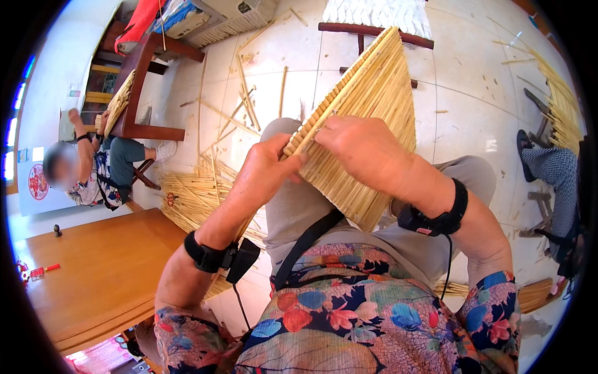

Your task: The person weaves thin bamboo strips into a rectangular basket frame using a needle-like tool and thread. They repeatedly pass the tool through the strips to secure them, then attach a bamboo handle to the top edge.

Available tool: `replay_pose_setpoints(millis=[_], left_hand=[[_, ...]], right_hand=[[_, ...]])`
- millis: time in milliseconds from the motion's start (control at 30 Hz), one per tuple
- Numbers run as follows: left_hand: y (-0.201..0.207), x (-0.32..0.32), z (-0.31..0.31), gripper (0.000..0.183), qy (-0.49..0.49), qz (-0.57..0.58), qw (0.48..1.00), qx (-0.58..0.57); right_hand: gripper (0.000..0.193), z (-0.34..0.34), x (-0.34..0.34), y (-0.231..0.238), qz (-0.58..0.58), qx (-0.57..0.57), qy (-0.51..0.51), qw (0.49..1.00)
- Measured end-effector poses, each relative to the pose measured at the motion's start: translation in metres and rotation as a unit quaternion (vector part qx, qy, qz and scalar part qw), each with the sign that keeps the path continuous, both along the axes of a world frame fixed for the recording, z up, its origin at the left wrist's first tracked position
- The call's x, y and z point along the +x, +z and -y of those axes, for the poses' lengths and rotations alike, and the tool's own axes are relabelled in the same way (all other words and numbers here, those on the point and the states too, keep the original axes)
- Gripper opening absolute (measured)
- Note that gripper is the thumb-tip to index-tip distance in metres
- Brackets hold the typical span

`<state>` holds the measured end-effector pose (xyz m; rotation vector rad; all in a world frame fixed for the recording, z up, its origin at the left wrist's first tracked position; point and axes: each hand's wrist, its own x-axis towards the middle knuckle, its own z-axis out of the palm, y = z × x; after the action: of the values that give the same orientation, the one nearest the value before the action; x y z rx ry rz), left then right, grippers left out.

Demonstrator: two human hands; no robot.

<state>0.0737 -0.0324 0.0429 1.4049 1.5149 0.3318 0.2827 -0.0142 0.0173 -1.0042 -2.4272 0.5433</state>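
Note:
A stiff mat of yellow straw-like stalks [380, 93], laid side by side, rests aslant over my knees. Its left edge is a thick, ridged, folded border [314, 121], and a long pale stalk [358, 73] runs beside it. My left hand [266, 167] is closed on the lower end of that border, thumb on top and fingers underneath. Just to the right, my right hand [361, 144] is closed in a pinch against the mat's face by the border. What its fingertips hold is too small to make out.
Loose stalks [243, 103] litter the tiled floor, with a larger heap [187, 199] at left. A wooden table [106, 274] stands at lower left. Ahead is a dark-legged stool [377, 34] with a white woven top. One person [93, 162] sits at left, another's leg [554, 181] shows at right.

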Motion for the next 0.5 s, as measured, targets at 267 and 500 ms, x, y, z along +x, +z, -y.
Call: replay_pose_setpoints(millis=[267, 500], left_hand=[[-0.01, -0.008, -0.01, 0.03, 0.018, -0.037, 0.999, -0.002], [-0.012, 0.0, -0.013, 0.034, 0.048, -0.117, 0.992, 0.012]], right_hand=[[0.011, -0.008, 0.028, 0.007, -0.094, -0.042, -0.057, 0.993], [0.017, -0.017, 0.044, 0.009, -0.333, -0.329, -0.118, 0.876]])
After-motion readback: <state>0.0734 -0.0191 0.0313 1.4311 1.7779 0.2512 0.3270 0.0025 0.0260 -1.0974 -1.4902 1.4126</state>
